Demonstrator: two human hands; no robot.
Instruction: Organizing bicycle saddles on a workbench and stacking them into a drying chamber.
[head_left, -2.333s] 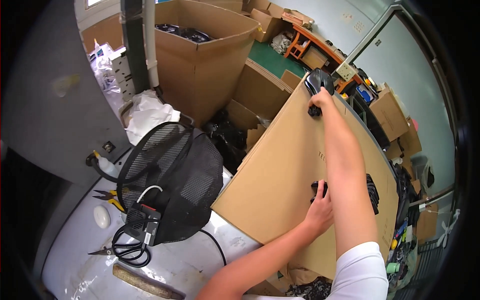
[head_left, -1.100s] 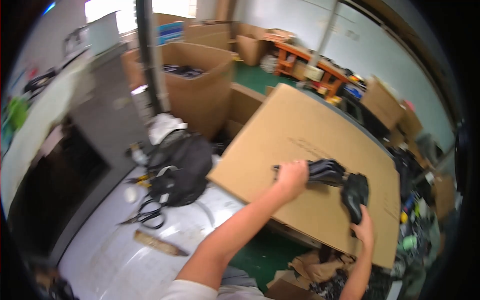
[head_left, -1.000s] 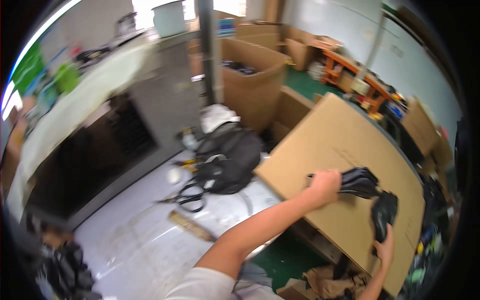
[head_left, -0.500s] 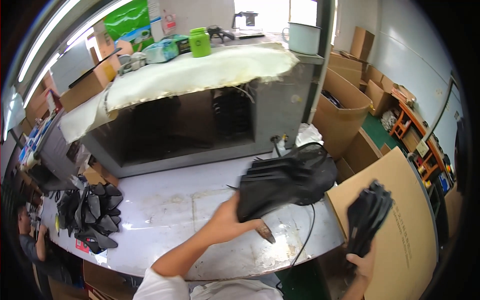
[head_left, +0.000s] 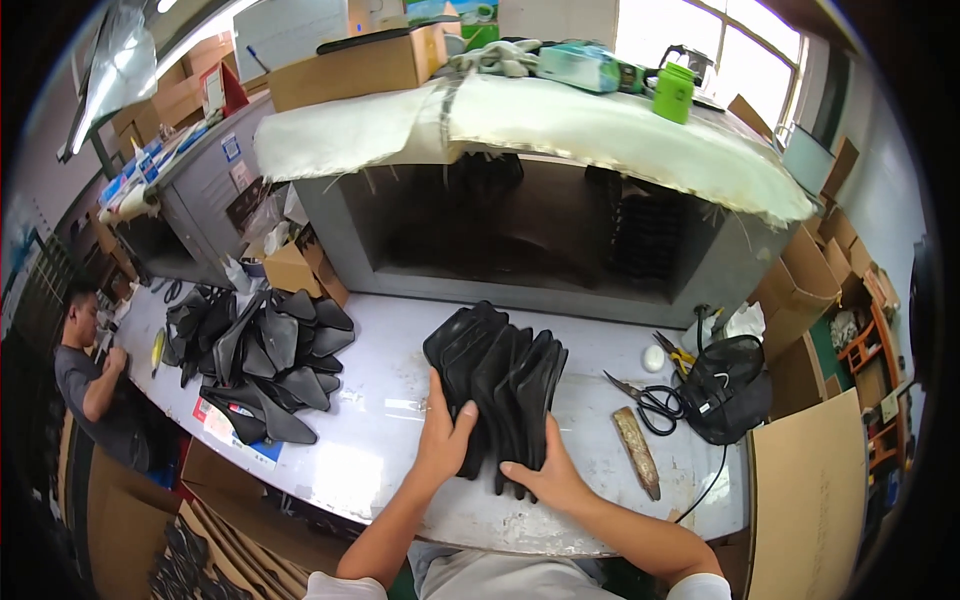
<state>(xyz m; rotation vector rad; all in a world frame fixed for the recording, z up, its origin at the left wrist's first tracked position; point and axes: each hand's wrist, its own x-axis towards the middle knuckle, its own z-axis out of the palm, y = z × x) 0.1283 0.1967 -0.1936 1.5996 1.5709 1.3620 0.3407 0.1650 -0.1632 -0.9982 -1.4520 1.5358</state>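
A thick stack of nested black shoe uppers (head_left: 495, 375) stands on the white tabletop in front of me, its pieces fanned along the top. My left hand (head_left: 443, 440) is closed round the stack's left side, thumb across the front. On the right side my right hand (head_left: 548, 468) grips the lower part, its thumb over the near edges. Fingertips behind the stack are hidden. To the left lies a loose heap of pointed black shoe uppers (head_left: 270, 345), partly over a coloured printed sheet (head_left: 240, 432).
Right of my hands lie a worn brown stick (head_left: 636, 452), black-handled scissors (head_left: 655, 402), yellow-handled pliers (head_left: 682, 358) and a black corded object (head_left: 727, 392). A grey open-fronted cabinet (head_left: 530, 275) stands behind. Cardboard (head_left: 810, 490) rises at right; a co-worker (head_left: 95, 370) is far left.
My view has swung left. My right hand has come from beside the cardboard to the table's middle. The black pieces held apart in both hands are now together in one stack.
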